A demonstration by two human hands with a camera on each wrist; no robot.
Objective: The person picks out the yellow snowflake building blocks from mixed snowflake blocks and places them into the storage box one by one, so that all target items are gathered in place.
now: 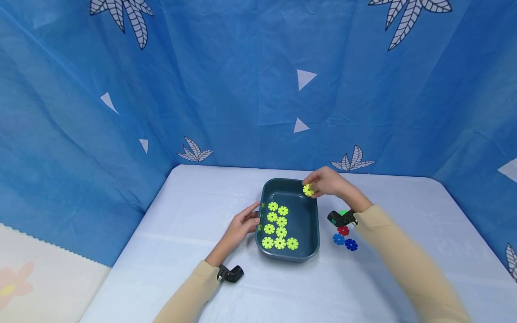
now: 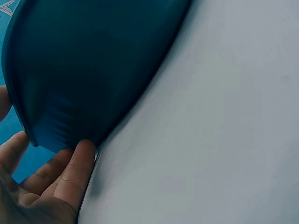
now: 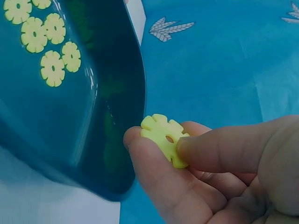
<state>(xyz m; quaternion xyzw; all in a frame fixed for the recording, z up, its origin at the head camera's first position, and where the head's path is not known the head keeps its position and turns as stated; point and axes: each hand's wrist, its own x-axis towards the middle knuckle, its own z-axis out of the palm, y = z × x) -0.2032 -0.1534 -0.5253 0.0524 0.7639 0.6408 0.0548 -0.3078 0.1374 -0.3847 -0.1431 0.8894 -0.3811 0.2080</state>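
A dark teal plastic bin (image 1: 287, 256) stands on the table with several yellow-green notched discs (image 1: 280, 243) lying flat on its floor, mostly toward the left and near side. My right hand (image 1: 329, 181) pinches one yellow snowflake disc (image 3: 163, 137) between thumb and fingers, above the bin's far right corner. In the right wrist view the disc is tilted, its centre hole showing. My left hand (image 1: 241, 224) is at the bin's left side, its fingertips (image 2: 84, 151) touching the outer wall.
Right of the bin, partly under my right wrist, lie loose discs: a red one (image 1: 343, 230), a light blue one (image 1: 339, 239), a dark blue one (image 1: 351, 244) and a green one (image 1: 343, 212). Blue patterned cloth (image 1: 258, 89) hangs behind the white table (image 1: 181, 211).
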